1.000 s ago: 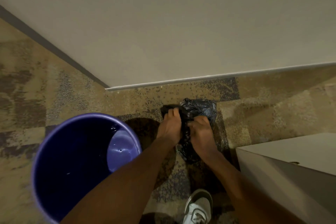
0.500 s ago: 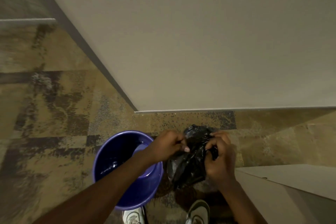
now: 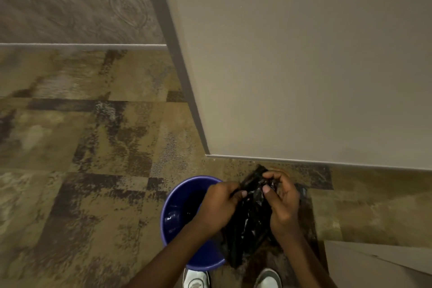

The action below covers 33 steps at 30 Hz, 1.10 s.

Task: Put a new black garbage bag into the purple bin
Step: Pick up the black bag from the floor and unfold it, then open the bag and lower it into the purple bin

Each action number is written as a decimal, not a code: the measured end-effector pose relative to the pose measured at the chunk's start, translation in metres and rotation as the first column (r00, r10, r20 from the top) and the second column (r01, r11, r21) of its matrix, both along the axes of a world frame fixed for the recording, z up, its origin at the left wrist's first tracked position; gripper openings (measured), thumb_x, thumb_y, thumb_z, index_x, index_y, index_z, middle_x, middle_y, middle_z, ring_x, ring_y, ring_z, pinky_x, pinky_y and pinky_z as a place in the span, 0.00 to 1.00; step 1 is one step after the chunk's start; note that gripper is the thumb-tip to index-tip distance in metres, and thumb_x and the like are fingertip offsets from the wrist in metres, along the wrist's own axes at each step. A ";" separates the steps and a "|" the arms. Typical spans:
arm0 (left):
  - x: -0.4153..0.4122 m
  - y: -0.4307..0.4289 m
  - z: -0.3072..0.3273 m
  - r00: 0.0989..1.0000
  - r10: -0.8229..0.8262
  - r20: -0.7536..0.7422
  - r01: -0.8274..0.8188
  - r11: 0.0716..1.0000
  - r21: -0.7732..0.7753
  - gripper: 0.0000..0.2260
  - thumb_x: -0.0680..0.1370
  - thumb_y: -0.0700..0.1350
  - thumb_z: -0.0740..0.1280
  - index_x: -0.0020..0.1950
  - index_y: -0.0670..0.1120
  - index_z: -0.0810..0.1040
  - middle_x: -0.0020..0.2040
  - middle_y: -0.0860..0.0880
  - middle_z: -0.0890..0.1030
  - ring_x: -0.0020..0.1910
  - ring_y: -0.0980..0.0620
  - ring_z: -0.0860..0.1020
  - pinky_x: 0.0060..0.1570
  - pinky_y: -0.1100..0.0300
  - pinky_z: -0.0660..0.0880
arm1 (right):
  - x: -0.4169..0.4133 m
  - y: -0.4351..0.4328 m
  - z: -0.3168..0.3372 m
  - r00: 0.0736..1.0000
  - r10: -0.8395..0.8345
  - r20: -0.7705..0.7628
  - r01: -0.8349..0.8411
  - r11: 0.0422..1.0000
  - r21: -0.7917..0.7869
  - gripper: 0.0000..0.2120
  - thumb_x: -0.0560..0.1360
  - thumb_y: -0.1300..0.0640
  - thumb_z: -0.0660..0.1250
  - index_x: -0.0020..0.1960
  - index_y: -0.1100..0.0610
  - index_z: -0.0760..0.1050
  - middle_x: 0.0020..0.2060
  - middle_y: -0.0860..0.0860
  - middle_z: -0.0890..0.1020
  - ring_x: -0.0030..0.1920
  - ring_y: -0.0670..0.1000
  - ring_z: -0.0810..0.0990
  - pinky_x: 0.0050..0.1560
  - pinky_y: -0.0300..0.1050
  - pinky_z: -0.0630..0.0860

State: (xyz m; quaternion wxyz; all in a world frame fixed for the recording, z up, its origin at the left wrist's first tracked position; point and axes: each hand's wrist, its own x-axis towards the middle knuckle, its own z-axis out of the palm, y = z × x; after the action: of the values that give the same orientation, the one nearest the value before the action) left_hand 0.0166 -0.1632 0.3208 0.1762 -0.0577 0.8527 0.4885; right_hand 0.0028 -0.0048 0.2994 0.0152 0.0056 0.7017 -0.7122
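A crumpled black garbage bag [image 3: 250,224] hangs between both hands, just right of the purple bin [image 3: 173,213]. The bin stands upright on the carpet at the bottom middle, and its inside looks dark, with no liner in it. My left hand [image 3: 218,206] pinches the bag's upper left edge and partly covers the bin's right rim. My right hand [image 3: 281,203] grips the bag's top right edge, thumb pressed on the plastic. The bag's lower end droops toward the floor beside the bin.
A beige wall corner [image 3: 292,72] juts out just beyond the hands. A pale box or cabinet [image 3: 374,266] sits at the lower right. Two white shoes [image 3: 196,279] stand below the bin on patterned brown carpet [image 3: 81,152], which stretches away to the left.
The view has risen and tilted, so the bin looks smaller and lower. Both hands lifted the bag off the floor and have spread its top edge apart.
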 end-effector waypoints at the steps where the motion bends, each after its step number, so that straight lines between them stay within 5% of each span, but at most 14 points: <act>1: 0.001 -0.007 0.004 0.997 0.071 -0.009 -0.071 0.997 -0.001 0.08 0.78 0.47 0.65 0.43 0.46 0.81 0.38 0.49 0.83 0.37 0.56 0.80 0.41 0.54 0.77 | 0.000 -0.004 -0.001 0.998 -0.002 0.064 0.002 1.000 -0.010 0.11 0.73 0.52 0.66 0.55 0.51 0.77 0.52 0.57 0.80 0.56 0.57 0.79 0.56 0.50 0.75; 5: 0.017 -0.039 0.010 0.896 0.437 -0.075 -0.438 0.899 0.010 0.13 0.73 0.47 0.71 0.32 0.42 0.75 0.29 0.47 0.78 0.29 0.53 0.76 0.32 0.54 0.70 | 0.004 -0.023 -0.014 0.969 0.018 0.248 -0.104 0.935 0.340 0.21 0.73 0.44 0.69 0.60 0.55 0.77 0.59 0.53 0.77 0.61 0.54 0.76 0.62 0.50 0.72; 8: 0.034 -0.060 0.009 0.821 0.566 -0.078 -0.567 0.823 -0.001 0.20 0.66 0.49 0.77 0.26 0.47 0.67 0.23 0.53 0.71 0.24 0.57 0.68 0.24 0.62 0.63 | 0.010 -0.038 -0.018 0.933 0.093 0.347 -0.315 0.677 0.665 0.16 0.72 0.56 0.71 0.58 0.60 0.77 0.58 0.58 0.77 0.63 0.60 0.71 0.64 0.50 0.66; 10: 0.040 -0.067 0.010 0.794 0.606 -0.040 -0.607 0.795 0.002 0.19 0.62 0.47 0.80 0.25 0.50 0.68 0.22 0.56 0.74 0.22 0.61 0.70 0.23 0.67 0.65 | 0.017 -0.050 -0.010 0.951 0.084 0.299 -0.304 0.449 0.840 0.21 0.71 0.56 0.72 0.60 0.62 0.73 0.60 0.60 0.75 0.64 0.62 0.68 0.65 0.53 0.66; 11: 0.043 -0.070 0.010 0.784 0.621 -0.021 -0.621 0.784 0.014 0.16 0.61 0.46 0.80 0.27 0.51 0.72 0.24 0.60 0.78 0.23 0.62 0.74 0.24 0.68 0.68 | 0.023 -0.057 -0.002 0.973 0.087 0.216 -0.232 0.421 0.877 0.22 0.70 0.55 0.72 0.60 0.61 0.73 0.59 0.59 0.75 0.62 0.60 0.69 0.63 0.55 0.69; 13: 0.046 -0.073 0.010 0.770 0.638 0.000 -0.637 0.769 0.057 0.12 0.61 0.41 0.80 0.33 0.54 0.79 0.30 0.64 0.82 0.30 0.66 0.80 0.29 0.71 0.73 | 0.035 -0.073 0.024 0.983 0.071 0.170 -0.176 0.634 0.753 0.20 0.68 0.45 0.71 0.56 0.50 0.73 0.54 0.52 0.77 0.55 0.51 0.75 0.54 0.50 0.76; 15: 0.048 -0.074 0.007 0.789 0.614 0.020 -0.613 0.784 0.100 0.12 0.62 0.38 0.79 0.38 0.52 0.82 0.35 0.57 0.86 0.34 0.62 0.82 0.34 0.69 0.77 | 0.047 -0.092 0.042 0.909 0.156 0.387 -0.325 0.846 0.422 0.20 0.63 0.33 0.68 0.51 0.41 0.70 0.48 0.43 0.79 0.47 0.40 0.79 0.44 0.36 0.76; 18: 0.050 -0.072 0.008 0.800 0.599 0.028 -0.599 0.798 0.065 0.11 0.65 0.39 0.78 0.39 0.52 0.81 0.30 0.58 0.83 0.32 0.65 0.81 0.32 0.72 0.74 | 0.060 -0.110 0.034 0.719 0.397 0.570 -0.550 0.827 0.118 0.30 0.59 0.41 0.78 0.57 0.45 0.72 0.50 0.42 0.82 0.48 0.38 0.80 0.47 0.33 0.76; 20: 0.054 -0.075 0.006 0.798 0.599 0.064 -0.603 0.795 0.071 0.08 0.67 0.38 0.76 0.39 0.50 0.82 0.29 0.57 0.83 0.33 0.62 0.82 0.31 0.71 0.74 | 0.061 -0.113 0.024 0.666 0.427 0.611 -0.604 0.790 0.107 0.24 0.65 0.51 0.78 0.58 0.52 0.76 0.49 0.44 0.83 0.51 0.42 0.81 0.49 0.33 0.76; 22: 0.063 -0.084 0.003 0.788 0.601 0.129 -0.615 0.778 0.129 0.03 0.70 0.41 0.74 0.41 0.48 0.83 0.35 0.51 0.86 0.37 0.54 0.84 0.34 0.66 0.78 | 0.059 -0.110 0.011 0.719 0.345 0.603 -0.551 0.812 0.192 0.05 0.70 0.53 0.74 0.44 0.50 0.79 0.37 0.42 0.84 0.40 0.37 0.81 0.38 0.28 0.72; 25: 0.074 -0.101 0.004 0.786 0.571 0.238 -0.616 0.758 0.214 0.13 0.66 0.50 0.78 0.43 0.44 0.83 0.39 0.48 0.87 0.40 0.50 0.85 0.36 0.63 0.80 | 0.051 -0.096 -0.007 0.787 0.104 0.608 -0.359 0.879 0.314 0.10 0.72 0.58 0.71 0.34 0.50 0.75 0.28 0.44 0.80 0.33 0.43 0.80 0.32 0.34 0.70; 29: 0.075 -0.123 -0.002 0.793 0.567 0.222 -0.593 0.802 0.071 0.16 0.61 0.38 0.80 0.28 0.49 0.73 0.22 0.55 0.78 0.22 0.62 0.76 0.22 0.71 0.69 | 0.030 -0.069 -0.026 0.773 -0.349 0.530 0.085 0.884 0.459 0.03 0.73 0.65 0.67 0.42 0.58 0.75 0.37 0.56 0.80 0.42 0.60 0.80 0.45 0.52 0.76; 31: 0.075 -0.127 -0.011 0.795 0.581 0.173 -0.583 0.811 -0.042 0.21 0.62 0.42 0.80 0.26 0.50 0.66 0.19 0.54 0.72 0.19 0.61 0.69 0.20 0.70 0.64 | 0.022 -0.058 -0.033 0.733 -0.426 0.530 0.216 0.885 0.412 0.05 0.73 0.67 0.65 0.44 0.58 0.74 0.39 0.56 0.79 0.42 0.59 0.79 0.47 0.53 0.76; 33: 0.080 -0.124 -0.021 0.766 0.630 0.127 -0.609 0.774 -0.171 0.22 0.64 0.50 0.78 0.23 0.49 0.65 0.18 0.53 0.67 0.19 0.59 0.65 0.21 0.65 0.63 | 0.025 -0.054 -0.039 0.722 -0.362 0.590 0.163 0.917 0.364 0.06 0.74 0.68 0.63 0.43 0.59 0.75 0.38 0.58 0.79 0.41 0.59 0.79 0.44 0.53 0.76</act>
State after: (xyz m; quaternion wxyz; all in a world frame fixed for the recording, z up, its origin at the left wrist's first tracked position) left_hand 0.0961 -0.2871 0.2994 0.0762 -0.3899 0.7941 0.4599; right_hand 0.0279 -0.0593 0.2607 0.1527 0.3532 0.7402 -0.5514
